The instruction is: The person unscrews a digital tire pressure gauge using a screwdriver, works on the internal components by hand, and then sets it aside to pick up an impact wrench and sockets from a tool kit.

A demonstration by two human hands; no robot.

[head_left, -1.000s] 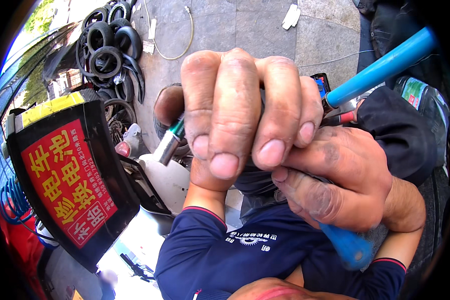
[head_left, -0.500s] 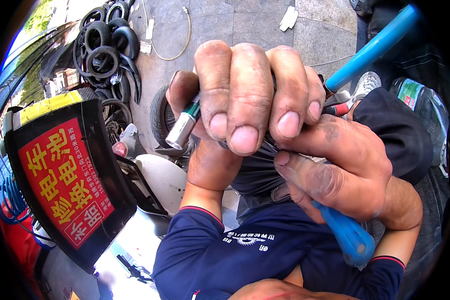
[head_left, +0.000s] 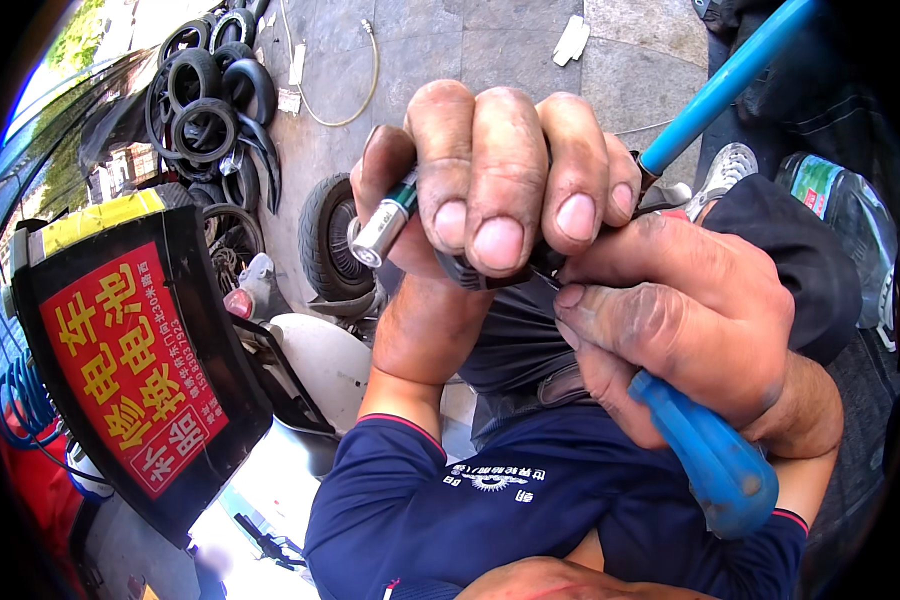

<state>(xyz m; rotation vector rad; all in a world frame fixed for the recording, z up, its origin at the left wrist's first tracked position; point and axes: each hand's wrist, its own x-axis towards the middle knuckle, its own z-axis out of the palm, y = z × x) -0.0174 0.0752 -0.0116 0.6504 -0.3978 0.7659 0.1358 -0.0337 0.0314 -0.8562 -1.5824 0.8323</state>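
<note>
Left hand is fisted tight around a silver metal socket with a green band, which protrudes left of its knuckles. Right hand, touching just below-right of that socket hand, is closed around a blue plastic tool handle.

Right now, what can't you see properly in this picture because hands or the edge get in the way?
Head view only:
- The dark thing in the left hand: its fingers hide most of it, so its kind is unclear.
- The silver socket: its far end sits under the fingers.
- The blue handle: the right hand covers its tool end.
- The blue pipe: cut off by the top edge.
</note>
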